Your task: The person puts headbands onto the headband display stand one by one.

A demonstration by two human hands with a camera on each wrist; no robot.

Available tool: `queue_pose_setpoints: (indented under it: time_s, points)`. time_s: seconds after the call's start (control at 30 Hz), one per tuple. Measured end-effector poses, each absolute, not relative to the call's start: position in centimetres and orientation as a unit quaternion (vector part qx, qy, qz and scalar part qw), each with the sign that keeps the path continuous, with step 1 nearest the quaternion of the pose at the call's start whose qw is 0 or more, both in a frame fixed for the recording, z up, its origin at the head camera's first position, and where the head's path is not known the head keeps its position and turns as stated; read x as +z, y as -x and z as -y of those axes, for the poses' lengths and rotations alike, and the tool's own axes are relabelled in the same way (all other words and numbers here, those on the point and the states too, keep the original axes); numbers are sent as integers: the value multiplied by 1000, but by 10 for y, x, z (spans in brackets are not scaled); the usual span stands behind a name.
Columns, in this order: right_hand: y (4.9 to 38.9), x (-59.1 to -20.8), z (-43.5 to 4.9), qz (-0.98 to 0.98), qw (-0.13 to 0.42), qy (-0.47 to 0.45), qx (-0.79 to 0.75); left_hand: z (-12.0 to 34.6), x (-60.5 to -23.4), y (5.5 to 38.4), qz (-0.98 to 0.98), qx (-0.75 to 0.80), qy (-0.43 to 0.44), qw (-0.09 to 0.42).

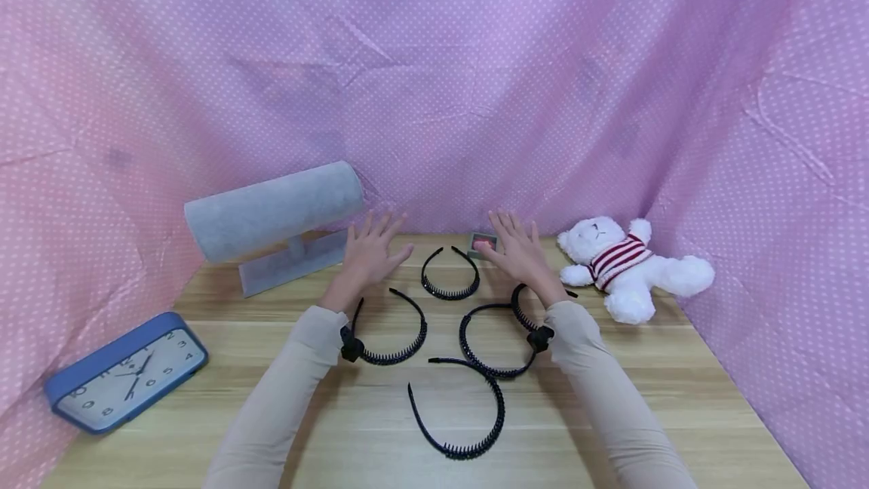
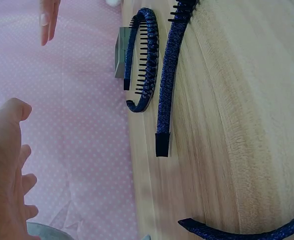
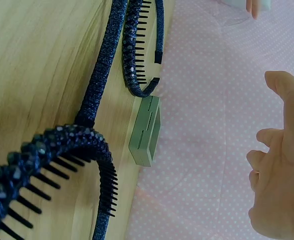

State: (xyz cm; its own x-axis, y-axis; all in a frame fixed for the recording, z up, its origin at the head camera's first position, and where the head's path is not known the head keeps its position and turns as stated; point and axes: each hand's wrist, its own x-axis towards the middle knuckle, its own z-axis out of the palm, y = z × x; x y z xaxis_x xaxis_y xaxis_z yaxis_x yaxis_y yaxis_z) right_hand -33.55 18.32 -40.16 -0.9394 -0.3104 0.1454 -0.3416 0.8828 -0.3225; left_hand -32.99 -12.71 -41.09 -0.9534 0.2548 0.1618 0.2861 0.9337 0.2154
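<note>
My left hand (image 1: 370,253) hovers over the back of the table with its fingers spread, holding nothing. Level with it, my right hand (image 1: 521,253) is likewise spread and holds nothing. Several dark, toothed headbands lie on the wood. One headband (image 1: 451,296) sits at the back between the hands, and another (image 1: 394,359) is below my left wrist. Two overlap near my right wrist: a headband (image 1: 498,374) and a second one (image 1: 519,313), partly hidden by the forearm. The nearest headband (image 1: 465,453) lies in front. In the right wrist view, beads and comb teeth show on a headband (image 3: 32,157).
A small green box (image 3: 143,135) stands at the table's back edge, near my right thumb. A grey padded roll stand (image 1: 274,210) is at the back left, with a blue clock (image 1: 129,372) before it. At right lies a white teddy bear (image 1: 621,266). Pink dotted cloth (image 1: 434,96) surrounds the table.
</note>
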Motion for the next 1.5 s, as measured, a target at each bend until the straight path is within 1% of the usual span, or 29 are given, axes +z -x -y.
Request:
queue_pose_setpoints:
  time_s: [0.43, 0.6, 0.7, 0.8, 0.93, 1.07, 1.2, 1.33, 1.5]
  points:
    - [338, -402, -179, 968, 52, -171, 175, 132, -404, 330, 984, -97, 133, 70]
    - [340, -399, -176, 968, 49, -174, 177, 135, -398, 328, 985, -87, 130, 69]
    - [341, -397, -172, 967, 42, -176, 182, 139, -394, 326, 985, -79, 133, 77]
    - [342, -392, -168, 964, 38, -178, 192, 146, -389, 324, 983, -73, 138, 96]
    - [343, -386, -158, 958, 41, -185, 217, 161, -380, 318, 975, -89, 146, 139]
    - [346, -380, -144, 949, 40, -196, 245, 182, -370, 312, 964, -119, 146, 186]
    - [347, -373, -128, 941, 40, -215, 258, 207, -358, 304, 954, -154, 131, 221]
    - [348, -366, -109, 931, 37, -233, 279, 231, -346, 297, 945, -192, 114, 240]
    - [350, -362, -84, 910, 34, -254, 327, 260, -338, 287, 942, -222, 88, 236]
